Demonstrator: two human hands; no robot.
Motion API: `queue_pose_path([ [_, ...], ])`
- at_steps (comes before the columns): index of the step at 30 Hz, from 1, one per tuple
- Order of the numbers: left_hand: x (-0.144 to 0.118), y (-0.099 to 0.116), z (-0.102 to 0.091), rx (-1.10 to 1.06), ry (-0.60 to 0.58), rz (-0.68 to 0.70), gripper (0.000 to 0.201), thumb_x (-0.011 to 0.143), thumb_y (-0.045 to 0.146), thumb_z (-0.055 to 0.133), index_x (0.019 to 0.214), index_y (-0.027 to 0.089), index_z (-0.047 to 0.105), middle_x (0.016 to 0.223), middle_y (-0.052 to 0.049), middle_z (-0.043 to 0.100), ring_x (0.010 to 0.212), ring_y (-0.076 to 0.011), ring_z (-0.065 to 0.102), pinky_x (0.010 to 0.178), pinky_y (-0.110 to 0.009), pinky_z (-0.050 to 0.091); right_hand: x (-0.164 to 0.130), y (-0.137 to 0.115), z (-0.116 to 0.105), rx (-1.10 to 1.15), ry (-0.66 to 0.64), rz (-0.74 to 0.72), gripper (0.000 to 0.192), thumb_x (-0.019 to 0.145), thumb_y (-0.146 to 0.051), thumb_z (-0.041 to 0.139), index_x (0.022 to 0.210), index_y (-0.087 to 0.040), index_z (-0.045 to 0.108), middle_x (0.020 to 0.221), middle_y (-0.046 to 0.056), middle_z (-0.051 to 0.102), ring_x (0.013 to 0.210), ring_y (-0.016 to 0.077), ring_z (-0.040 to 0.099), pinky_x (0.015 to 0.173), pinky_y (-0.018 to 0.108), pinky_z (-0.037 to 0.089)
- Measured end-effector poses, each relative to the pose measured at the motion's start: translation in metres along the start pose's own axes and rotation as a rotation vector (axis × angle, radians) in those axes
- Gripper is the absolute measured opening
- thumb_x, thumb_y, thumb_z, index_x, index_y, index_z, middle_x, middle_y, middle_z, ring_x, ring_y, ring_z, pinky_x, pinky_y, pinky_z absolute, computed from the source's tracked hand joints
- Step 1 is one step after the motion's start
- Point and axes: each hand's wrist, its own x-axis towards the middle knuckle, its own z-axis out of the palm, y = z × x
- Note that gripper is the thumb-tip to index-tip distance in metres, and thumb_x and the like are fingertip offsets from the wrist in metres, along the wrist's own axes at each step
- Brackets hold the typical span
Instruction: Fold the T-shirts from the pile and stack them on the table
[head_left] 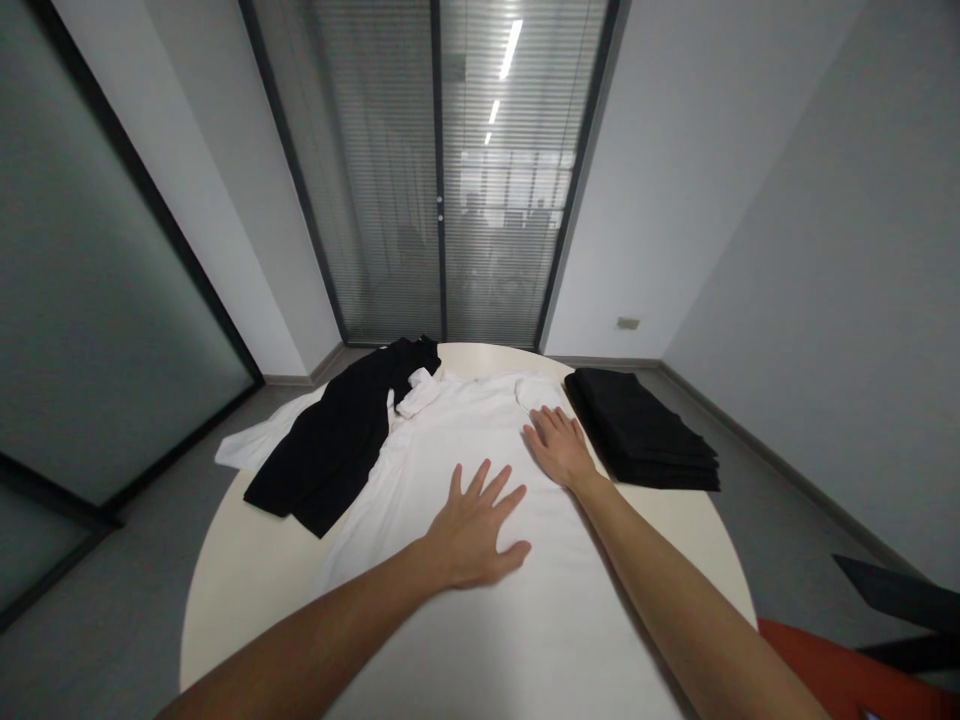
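A white T-shirt (pixel 450 440) lies spread out on the round table (pixel 232 580), its collar end toward the far side. My left hand (pixel 474 530) rests flat on the middle of the shirt with its fingers spread. Farther off, at the shirt's right edge by the sleeve, my right hand (pixel 559 445) lies palm down with its fingers stretched out. Neither hand grips the cloth. The left sleeve (pixel 421 392) looks bunched up, close to a black garment.
Black clothing (pixel 337 430) lies loosely at the table's left, over another white garment (pixel 262 435). A folded black stack (pixel 641 430) sits at the right. An orange chair (pixel 832 670) stands at the lower right. Glass doors with blinds (pixel 495 260) are behind the table.
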Motion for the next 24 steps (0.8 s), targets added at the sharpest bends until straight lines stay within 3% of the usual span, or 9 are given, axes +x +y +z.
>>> queue_pose_path([
  [4, -0.004, 0.003, 0.004, -0.024, 0.017, -0.014, 0.071, 0.096, 0.063, 0.041, 0.156, 0.026, 0.033, 0.166, -0.01, 0.021, 0.153, -0.0391, 0.01, 0.119, -0.07, 0.007, -0.003, -0.001, -0.005, -0.012, -0.046, 0.005, 0.058, 0.104, -0.052, 0.026, 0.149, -0.021, 0.044, 0.161, 0.009, 0.035, 0.15, 0.0295, 0.024, 0.121, 0.051, 0.017],
  [7, 0.004, -0.008, 0.005, -0.024, 0.061, -0.115, 0.066, 0.099, 0.058, 0.037, 0.153, 0.02, 0.039, 0.165, -0.014, 0.025, 0.153, -0.0379, 0.016, 0.121, -0.063, 0.016, 0.002, -0.006, -0.009, -0.022, -0.068, 0.027, 0.051, 0.104, -0.047, 0.029, 0.142, -0.02, 0.05, 0.156, 0.011, 0.043, 0.146, 0.0297, 0.03, 0.119, 0.055, 0.018],
  [11, 0.031, -0.045, -0.01, 0.056, 0.193, -0.381, 0.06, 0.096, 0.052, 0.045, 0.143, 0.014, 0.049, 0.163, -0.02, 0.028, 0.15, -0.0404, 0.022, 0.118, -0.059, 0.022, 0.018, -0.024, -0.017, -0.005, -0.029, 0.098, 0.043, 0.103, -0.042, 0.035, 0.124, -0.015, 0.06, 0.137, 0.017, 0.058, 0.134, 0.0321, 0.042, 0.116, 0.06, 0.019],
  [16, 0.058, -0.1, -0.036, 0.151, 0.382, -0.692, 0.046, 0.095, 0.042, 0.05, 0.129, 0.013, 0.061, 0.163, -0.02, 0.027, 0.147, -0.0396, 0.032, 0.115, -0.054, 0.032, 0.031, -0.054, -0.011, 0.038, 0.066, 0.092, 0.046, 0.102, -0.04, 0.038, 0.137, -0.014, 0.052, 0.148, 0.017, 0.048, 0.141, 0.0313, 0.035, 0.118, 0.055, 0.018],
  [20, 0.055, -0.128, -0.033, 0.146, 0.4, -0.72, 0.041, 0.097, 0.037, 0.047, 0.127, 0.016, 0.064, 0.16, -0.019, 0.034, 0.143, -0.0377, 0.037, 0.111, -0.054, 0.038, 0.026, -0.057, 0.004, 0.031, 0.041, 0.069, 0.053, 0.102, -0.043, 0.038, 0.149, -0.019, 0.043, 0.16, 0.014, 0.034, 0.149, 0.0319, 0.024, 0.12, 0.054, 0.016],
  [24, 0.047, -0.136, -0.021, 0.187, 0.417, -0.698, 0.046, 0.097, 0.03, 0.045, 0.137, 0.01, 0.055, 0.155, -0.021, 0.04, 0.141, -0.0364, 0.04, 0.113, -0.051, 0.036, 0.021, -0.049, 0.011, 0.04, -0.044, 0.094, 0.055, 0.102, -0.048, 0.038, 0.152, -0.027, 0.041, 0.162, 0.011, 0.031, 0.151, 0.0337, 0.022, 0.119, 0.055, 0.017],
])
